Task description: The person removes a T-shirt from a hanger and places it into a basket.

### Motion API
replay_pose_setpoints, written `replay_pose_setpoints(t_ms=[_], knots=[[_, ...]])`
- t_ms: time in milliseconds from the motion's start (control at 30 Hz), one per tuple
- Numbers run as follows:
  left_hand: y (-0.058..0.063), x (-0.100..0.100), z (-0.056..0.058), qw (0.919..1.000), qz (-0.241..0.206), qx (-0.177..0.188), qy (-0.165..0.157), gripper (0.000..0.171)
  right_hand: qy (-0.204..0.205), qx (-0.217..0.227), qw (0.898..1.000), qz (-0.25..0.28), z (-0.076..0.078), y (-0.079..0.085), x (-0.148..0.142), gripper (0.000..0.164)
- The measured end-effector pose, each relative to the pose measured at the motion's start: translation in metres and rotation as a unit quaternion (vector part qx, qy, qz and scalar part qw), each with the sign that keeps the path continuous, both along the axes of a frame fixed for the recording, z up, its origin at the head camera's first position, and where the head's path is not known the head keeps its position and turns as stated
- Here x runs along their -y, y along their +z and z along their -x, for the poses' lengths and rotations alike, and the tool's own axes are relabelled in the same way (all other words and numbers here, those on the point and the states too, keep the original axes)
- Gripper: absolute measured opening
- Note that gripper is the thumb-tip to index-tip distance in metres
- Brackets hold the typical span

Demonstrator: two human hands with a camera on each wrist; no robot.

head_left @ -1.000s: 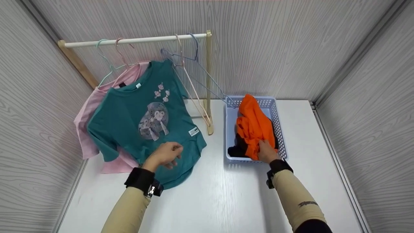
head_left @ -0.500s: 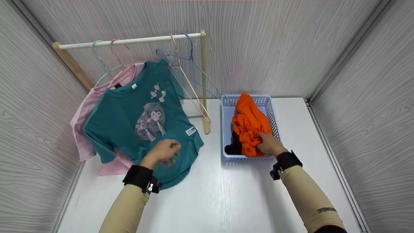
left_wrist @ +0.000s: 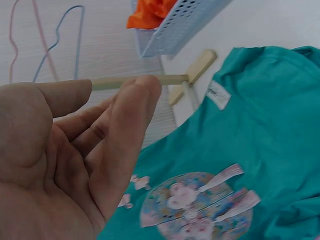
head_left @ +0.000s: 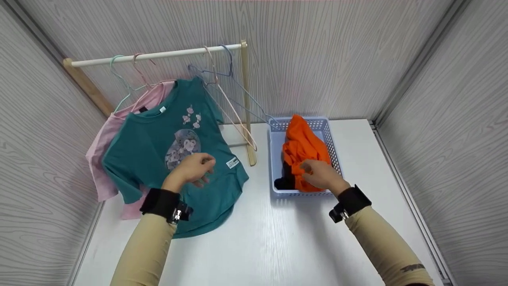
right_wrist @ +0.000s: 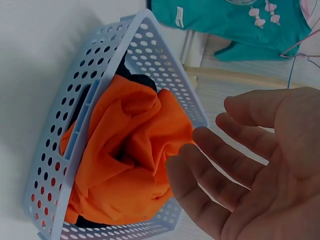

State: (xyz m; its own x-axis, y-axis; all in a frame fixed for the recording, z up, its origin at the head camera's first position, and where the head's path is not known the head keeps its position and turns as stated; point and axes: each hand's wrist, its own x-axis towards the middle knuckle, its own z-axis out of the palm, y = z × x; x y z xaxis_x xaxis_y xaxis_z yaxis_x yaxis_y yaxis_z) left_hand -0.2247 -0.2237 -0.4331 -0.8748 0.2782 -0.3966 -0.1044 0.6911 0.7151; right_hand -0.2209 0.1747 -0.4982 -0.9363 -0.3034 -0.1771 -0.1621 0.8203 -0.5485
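Note:
My right hand (head_left: 320, 174) is over the front of a light blue basket (head_left: 274, 159), its fingers loosely bent with nothing in them. Inside the basket lies a crumpled orange garment (right_wrist: 135, 155), with a black garment (head_left: 285, 182) partly hidden beneath it. In front of a teal T-shirt (head_left: 214, 198) hovers my left hand (head_left: 190, 169), fingers relaxed and holding nothing. That T-shirt hangs on the rack with a printed patch on its chest; a pink garment (head_left: 99, 159) hangs behind it.
A white rod (head_left: 178, 53) on wooden posts carries the hangers. A bare pink hanger (head_left: 234, 107) and a bare blue hanger (head_left: 258, 104) hang at its right end, the blue one reaching the basket's back rim. Grey panels (head_left: 317, 59) enclose the white table (head_left: 254, 238).
My right hand has let go of the orange garment and lifted off it. My left hand has risen slightly over the teal T-shirt. The whole head view has shifted a little.

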Motion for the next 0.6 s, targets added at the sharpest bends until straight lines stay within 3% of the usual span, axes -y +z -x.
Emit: replay_pose_setpoints(t_ms=[100, 200, 300, 367, 467, 600], knots=[[0.026, 0.011, 0.008, 0.9997, 0.020, -0.014, -0.003, 0.045, 0.032, -0.004, 0.999, 0.008, -0.004, -0.001, 0.010, 0.031], [0.057, 0.028, 0.015, 0.9963, 0.069, -0.052, 0.001, 0.046, 0.051, -0.011, 0.999, 0.017, -0.007, -0.004, 0.017, 0.029], [0.085, 0.048, 0.021, 0.9873, 0.117, -0.102, 0.034, 0.047, 0.053, -0.010, 0.998, 0.024, -0.011, -0.009, 0.022, 0.028], [0.098, 0.061, 0.025, 0.9800, 0.135, -0.130, 0.065, 0.048, 0.053, -0.008, 0.998, 0.029, -0.013, -0.013, 0.023, 0.027], [0.105, 0.079, 0.031, 0.9677, 0.154, -0.166, 0.110, 0.049, 0.051, -0.002, 0.998, 0.034, -0.017, -0.018, 0.023, 0.026], [0.100, 0.099, 0.034, 0.9524, 0.178, -0.186, 0.163, 0.056, 0.058, -0.004, 0.998, 0.037, -0.020, -0.024, 0.022, 0.024]])
